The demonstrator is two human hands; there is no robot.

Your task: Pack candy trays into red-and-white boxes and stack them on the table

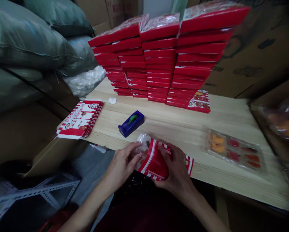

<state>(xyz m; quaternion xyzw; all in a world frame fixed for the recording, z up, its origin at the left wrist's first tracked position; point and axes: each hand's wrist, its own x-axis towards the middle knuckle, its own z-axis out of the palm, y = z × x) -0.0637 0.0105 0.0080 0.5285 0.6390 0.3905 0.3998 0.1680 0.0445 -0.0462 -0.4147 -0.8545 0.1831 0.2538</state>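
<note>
A red and white striped cardboard box (154, 162) is in front of me at the table's near edge. My right hand (177, 169) wraps over its right part, fingers on the red panel. A clear plastic pack (143, 140) shows at the box's left end, partly out of it. My left hand (124, 161) pinches this pack between thumb and fingers. What lies inside the pack is mostly hidden. Just beyond stands a blue tape dispenser (132, 123) with a green roll. To the right lies a clear tray (234, 149) with orange and red pieces, slightly blurred.
Tall stacks of red boxes (159, 69) stand along the back of the wooden table (180, 124). Flat striped cartons (80, 119) are piled at the left edge, near a small white scrap (112, 101). Large grey sacks (30, 35) fill the left; brown cardboard boxes (251, 64) stand behind right.
</note>
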